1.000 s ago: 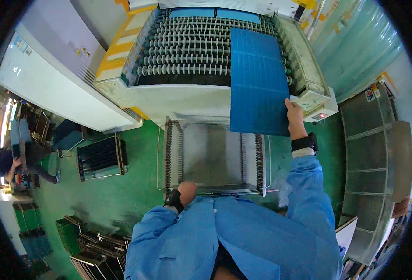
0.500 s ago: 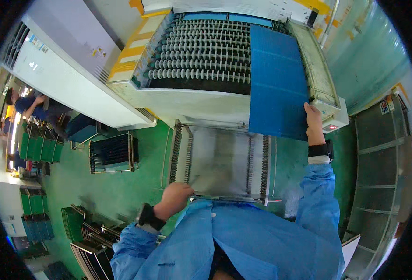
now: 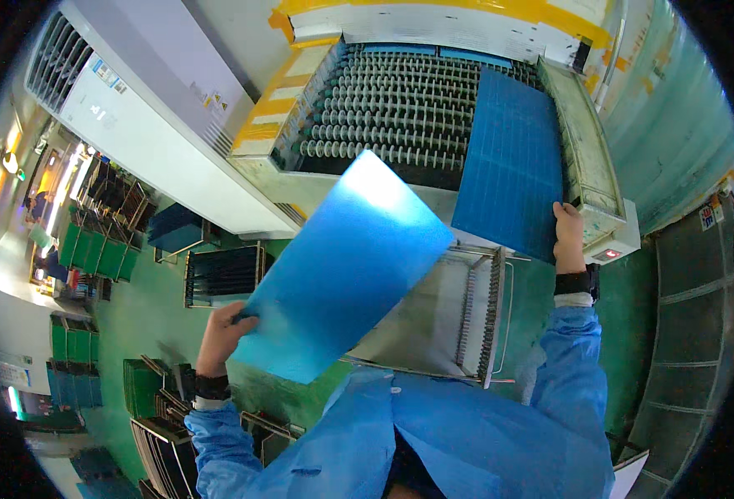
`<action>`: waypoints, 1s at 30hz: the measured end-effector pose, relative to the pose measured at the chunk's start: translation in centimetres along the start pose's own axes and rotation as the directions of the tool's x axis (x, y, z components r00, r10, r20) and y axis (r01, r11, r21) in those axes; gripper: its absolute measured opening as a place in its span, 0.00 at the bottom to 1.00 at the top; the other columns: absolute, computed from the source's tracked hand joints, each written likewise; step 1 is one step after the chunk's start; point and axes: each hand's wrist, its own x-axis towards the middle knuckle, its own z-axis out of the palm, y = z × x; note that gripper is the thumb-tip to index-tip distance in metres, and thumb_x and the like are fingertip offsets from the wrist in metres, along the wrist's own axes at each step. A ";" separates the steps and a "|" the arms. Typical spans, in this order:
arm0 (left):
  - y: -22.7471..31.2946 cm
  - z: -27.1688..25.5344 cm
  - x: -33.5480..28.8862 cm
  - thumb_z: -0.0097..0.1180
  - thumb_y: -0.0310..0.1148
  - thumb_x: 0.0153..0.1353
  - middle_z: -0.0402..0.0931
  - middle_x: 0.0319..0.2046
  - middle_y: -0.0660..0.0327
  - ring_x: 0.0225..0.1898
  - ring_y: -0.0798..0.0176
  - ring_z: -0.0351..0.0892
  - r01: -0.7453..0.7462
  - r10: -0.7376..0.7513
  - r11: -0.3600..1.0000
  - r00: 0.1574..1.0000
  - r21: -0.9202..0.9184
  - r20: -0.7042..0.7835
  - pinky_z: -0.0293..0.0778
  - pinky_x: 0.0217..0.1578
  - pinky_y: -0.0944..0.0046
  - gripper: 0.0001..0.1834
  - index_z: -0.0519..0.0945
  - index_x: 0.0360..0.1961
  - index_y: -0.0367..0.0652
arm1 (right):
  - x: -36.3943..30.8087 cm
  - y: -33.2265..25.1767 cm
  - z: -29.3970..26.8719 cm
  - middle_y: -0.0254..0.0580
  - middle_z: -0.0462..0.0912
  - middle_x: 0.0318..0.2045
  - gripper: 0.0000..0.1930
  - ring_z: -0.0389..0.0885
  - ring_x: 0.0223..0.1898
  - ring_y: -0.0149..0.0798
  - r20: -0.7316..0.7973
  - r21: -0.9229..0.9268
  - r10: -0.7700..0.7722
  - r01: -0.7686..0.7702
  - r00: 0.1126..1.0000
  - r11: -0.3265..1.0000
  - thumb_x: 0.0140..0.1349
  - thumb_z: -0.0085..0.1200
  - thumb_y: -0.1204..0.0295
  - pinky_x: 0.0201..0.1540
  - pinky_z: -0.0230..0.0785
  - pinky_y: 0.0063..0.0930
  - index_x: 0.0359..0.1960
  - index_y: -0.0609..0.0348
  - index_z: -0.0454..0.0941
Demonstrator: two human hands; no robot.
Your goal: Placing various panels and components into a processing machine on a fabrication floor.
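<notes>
My left hand (image 3: 224, 334) grips the lower left corner of a glossy blue panel (image 3: 342, 274), thumb on its upper face. This panel is held tilted in the air above a slotted metal rack (image 3: 490, 316), covering the rack's left part. At the right, my right hand (image 3: 568, 231) is closed on the near right corner of a second blue panel (image 3: 512, 166). That panel lies over the right side of a roller conveyor (image 3: 392, 112), its near end sticking out past the conveyor's front edge.
A tall white cabinet with a vent grille (image 3: 146, 150) leans into view at left. Behind it stand a rack of dark panels (image 3: 224, 274) and racks of green panels (image 3: 101, 249). A grey framed screen (image 3: 691, 316) stands at right. More racked panels (image 3: 163, 441) sit low at left.
My left hand has moved left from the rack's near edge and now holds up a blue panel. My right hand remains on the second panel. The view has shifted slightly.
</notes>
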 end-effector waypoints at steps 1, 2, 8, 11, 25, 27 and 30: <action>-1.1 -0.8 -0.1 0.58 0.22 0.53 0.78 0.28 0.65 0.31 0.73 0.74 0.035 -0.037 0.992 0.999 -0.121 -0.014 0.70 0.34 0.70 0.09 0.80 0.37 0.33 | 0.3 0.6 0.0 0.33 0.76 0.32 0.15 0.68 0.33 0.28 0.000 0.006 -0.001 0.001 1.000 1.000 0.60 0.55 0.67 0.38 0.60 0.26 0.43 0.67 0.77; -1.7 -1.6 -0.2 0.56 0.22 0.54 0.78 0.30 0.66 0.32 0.72 0.74 0.063 -0.070 0.968 0.997 -0.243 -0.020 0.70 0.35 0.70 0.10 0.80 0.38 0.34 | 0.8 1.3 -0.1 0.36 0.77 0.32 0.16 0.70 0.32 0.30 -0.051 -0.064 -0.057 0.054 0.997 0.996 0.60 0.55 0.67 0.36 0.62 0.27 0.43 0.68 0.77; -2.3 -3.7 1.7 0.53 0.25 0.57 0.79 0.34 0.63 0.34 0.71 0.76 0.098 -0.148 0.911 0.984 -0.401 -0.095 0.71 0.37 0.70 0.12 0.79 0.43 0.34 | -0.2 0.7 1.5 0.39 0.79 0.30 0.16 0.72 0.30 0.31 -0.091 -0.136 -0.152 0.139 0.984 0.981 0.59 0.56 0.67 0.33 0.64 0.28 0.43 0.70 0.77; 1.3 -0.2 6.7 0.53 0.29 0.59 0.78 0.35 0.63 0.35 0.70 0.75 0.033 -0.087 0.913 0.990 -0.408 -0.115 0.70 0.37 0.70 0.14 0.78 0.44 0.32 | 1.0 0.5 2.2 0.34 0.78 0.25 0.12 0.71 0.27 0.28 -0.151 -0.201 -0.226 0.194 0.962 0.960 0.58 0.56 0.69 0.30 0.62 0.26 0.37 0.68 0.79; 7.7 16.8 24.0 0.62 0.54 0.50 0.56 0.65 0.49 0.65 0.41 0.54 -0.464 0.544 0.684 0.838 0.563 0.029 0.52 0.61 0.44 0.39 0.69 0.61 0.47 | -2.4 -4.8 7.1 0.55 0.61 0.63 0.36 0.60 0.62 0.56 0.350 -0.706 -0.623 0.634 0.700 0.316 0.51 0.60 0.54 0.61 0.55 0.50 0.61 0.53 0.65; 7.3 18.0 23.7 0.60 0.57 0.50 0.54 0.66 0.50 0.65 0.38 0.51 -0.465 0.546 0.661 0.837 0.589 0.048 0.49 0.61 0.40 0.39 0.69 0.60 0.49 | -5.3 -4.2 8.4 0.55 0.60 0.64 0.37 0.57 0.64 0.56 0.456 -0.667 -0.567 0.685 0.686 0.293 0.51 0.60 0.52 0.63 0.50 0.50 0.62 0.52 0.65; 8.0 18.9 24.9 0.58 0.60 0.51 0.52 0.67 0.52 0.64 0.34 0.50 -0.422 0.507 0.652 0.861 0.630 0.052 0.47 0.61 0.38 0.38 0.71 0.59 0.49 | -4.9 -4.2 9.0 0.56 0.58 0.65 0.39 0.53 0.66 0.57 0.555 -0.635 -0.500 0.727 0.665 0.262 0.51 0.60 0.49 0.66 0.44 0.52 0.63 0.51 0.64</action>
